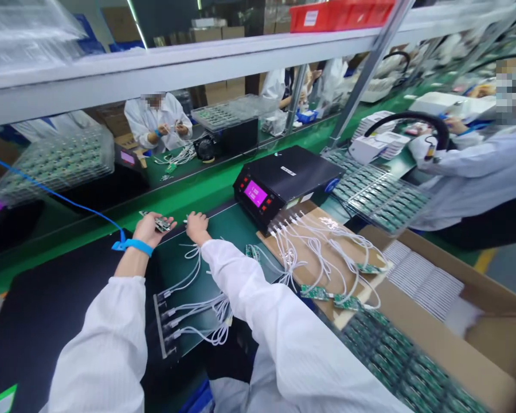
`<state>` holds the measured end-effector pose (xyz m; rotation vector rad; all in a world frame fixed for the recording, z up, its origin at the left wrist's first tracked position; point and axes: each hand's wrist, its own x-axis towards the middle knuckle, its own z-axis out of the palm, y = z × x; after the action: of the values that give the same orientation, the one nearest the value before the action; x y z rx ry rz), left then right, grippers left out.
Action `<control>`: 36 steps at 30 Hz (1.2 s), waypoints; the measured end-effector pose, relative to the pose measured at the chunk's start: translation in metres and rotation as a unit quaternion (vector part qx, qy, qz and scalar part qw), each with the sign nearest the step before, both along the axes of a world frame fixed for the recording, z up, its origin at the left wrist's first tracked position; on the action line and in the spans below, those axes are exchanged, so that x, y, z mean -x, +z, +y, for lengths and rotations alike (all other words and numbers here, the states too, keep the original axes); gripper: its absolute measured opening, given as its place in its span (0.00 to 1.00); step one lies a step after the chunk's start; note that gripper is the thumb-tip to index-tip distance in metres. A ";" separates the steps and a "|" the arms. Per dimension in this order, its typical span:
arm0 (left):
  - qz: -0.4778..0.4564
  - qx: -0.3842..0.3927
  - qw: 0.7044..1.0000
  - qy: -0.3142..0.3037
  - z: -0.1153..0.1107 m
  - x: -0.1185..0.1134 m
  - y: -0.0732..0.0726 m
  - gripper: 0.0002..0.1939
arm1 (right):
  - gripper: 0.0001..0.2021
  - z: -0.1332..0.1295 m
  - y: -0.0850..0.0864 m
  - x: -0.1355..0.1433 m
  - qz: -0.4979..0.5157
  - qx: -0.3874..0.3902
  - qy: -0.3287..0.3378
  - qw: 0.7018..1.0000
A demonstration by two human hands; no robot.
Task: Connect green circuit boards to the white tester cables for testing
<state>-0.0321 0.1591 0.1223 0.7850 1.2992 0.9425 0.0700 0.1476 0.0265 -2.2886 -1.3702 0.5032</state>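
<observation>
My left hand (146,230), with a blue wrist strap (138,246) below it, is closed around a small circuit board (161,223). Just to its right, my right hand (198,228) has its fingers curled in a pinch. A tiny pale tip shows at these fingers, too small to name. White cables (193,252) lie on the green mat below the right hand. More white cables (217,310) run from a metal connector strip (160,327) nearer to me.
A black tester (258,192) with a lit purple screen stands ahead; white cables (322,252) lead from it to circuit boards (313,292) on cardboard. Trays of boards (395,355) and a carton (494,344) sit at right. A shelf (198,63) crosses above. Co-workers (159,120) work beyond.
</observation>
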 end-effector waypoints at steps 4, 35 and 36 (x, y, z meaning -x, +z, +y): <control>-0.002 -0.005 0.999 0.042 0.007 0.005 -0.002 0.10 | 0.10 0.000 -0.008 0.004 0.003 -0.010 0.068 0.998; -0.040 -0.094 0.993 0.058 0.017 0.011 -0.019 0.10 | 0.14 -0.028 -0.032 0.024 0.404 -0.379 -0.059 0.830; -0.041 -0.095 0.993 0.058 0.018 0.012 -0.019 0.10 | 0.15 -0.028 -0.033 0.024 0.403 -0.379 -0.058 0.831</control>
<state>-0.0438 0.1768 0.1029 0.8138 1.2054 1.1938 0.0460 0.1193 -0.0063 -1.2484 -0.7692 0.6328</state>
